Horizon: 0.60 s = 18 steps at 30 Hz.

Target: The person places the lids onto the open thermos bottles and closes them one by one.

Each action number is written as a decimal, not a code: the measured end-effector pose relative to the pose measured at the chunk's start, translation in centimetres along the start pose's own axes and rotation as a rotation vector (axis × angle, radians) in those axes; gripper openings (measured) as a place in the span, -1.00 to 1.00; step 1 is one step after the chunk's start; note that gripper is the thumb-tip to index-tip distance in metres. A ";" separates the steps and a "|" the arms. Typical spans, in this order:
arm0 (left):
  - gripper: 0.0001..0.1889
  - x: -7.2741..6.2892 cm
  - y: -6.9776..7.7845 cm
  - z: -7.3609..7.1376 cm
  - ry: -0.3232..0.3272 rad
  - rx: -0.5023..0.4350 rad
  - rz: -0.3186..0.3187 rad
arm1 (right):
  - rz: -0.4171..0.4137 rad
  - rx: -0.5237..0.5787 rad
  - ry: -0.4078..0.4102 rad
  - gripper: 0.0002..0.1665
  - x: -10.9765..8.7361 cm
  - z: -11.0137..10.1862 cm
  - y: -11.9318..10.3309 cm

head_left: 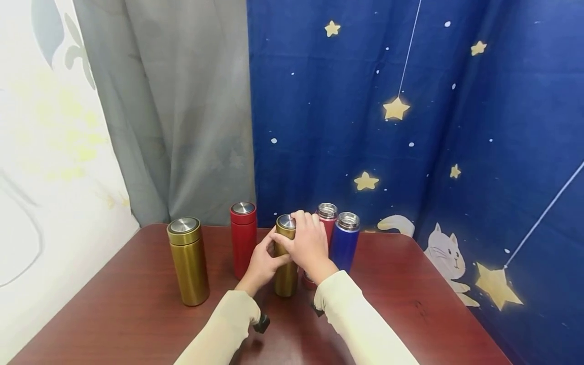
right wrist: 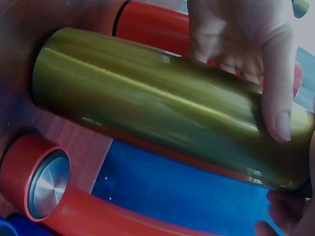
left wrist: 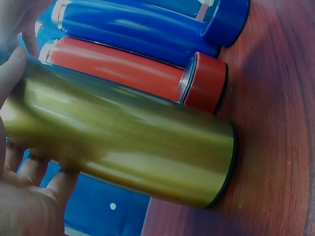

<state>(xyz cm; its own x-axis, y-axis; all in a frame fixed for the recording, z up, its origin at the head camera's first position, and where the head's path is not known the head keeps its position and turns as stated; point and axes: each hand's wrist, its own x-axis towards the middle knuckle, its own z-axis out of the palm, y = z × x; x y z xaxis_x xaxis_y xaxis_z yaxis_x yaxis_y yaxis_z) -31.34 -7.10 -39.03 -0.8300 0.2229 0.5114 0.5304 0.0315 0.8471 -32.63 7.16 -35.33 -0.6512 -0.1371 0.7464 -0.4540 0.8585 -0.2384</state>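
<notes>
A gold vacuum flask (head_left: 286,282) stands upright on the table between both hands, its steel-topped lid (head_left: 286,221) on. My left hand (head_left: 262,262) grips the upper body from the left, thumb across the front, as the right wrist view shows. From the right, my right hand (head_left: 310,243) holds the lid, partly covering it. Just right of this flask stand a lidless red flask (head_left: 327,214) and a lidless blue flask (head_left: 344,247). A red lid (left wrist: 209,81) rests on the table before the red flask, and a blue lid (left wrist: 230,22) before the blue one.
Left of the hands is a lidded red flask (head_left: 244,238). Farther left stands another lidded gold flask (head_left: 189,268). The reddish-brown table (head_left: 114,314) ends at a grey curtain (head_left: 205,126) and a blue starry curtain (head_left: 315,126).
</notes>
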 end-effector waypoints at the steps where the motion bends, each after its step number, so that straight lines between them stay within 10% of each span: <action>1: -0.12 0.0 0.0 -0.1 0.003 0.003 -0.001 | 0.005 0.049 -0.039 -0.24 0.0 -0.1 0.0; 9: -0.09 0.0 0.1 -1.0 -0.037 -0.003 -0.077 | -0.031 0.510 -0.329 -0.30 0.5 -1.4 1.6; 18: -0.09 0.4 0.0 -1.0 -0.092 -0.074 -0.111 | -0.031 0.581 -0.419 -0.27 0.8 -2.4 3.4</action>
<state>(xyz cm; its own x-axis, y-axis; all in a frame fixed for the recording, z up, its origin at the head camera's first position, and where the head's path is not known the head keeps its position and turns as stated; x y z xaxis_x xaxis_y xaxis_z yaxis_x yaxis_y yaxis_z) -31.83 -8.01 -38.68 -0.8616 0.3103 0.4017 0.4196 -0.0098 0.9077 -33.18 11.14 -34.03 -0.7588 -0.4354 0.4844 -0.6504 0.4653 -0.6004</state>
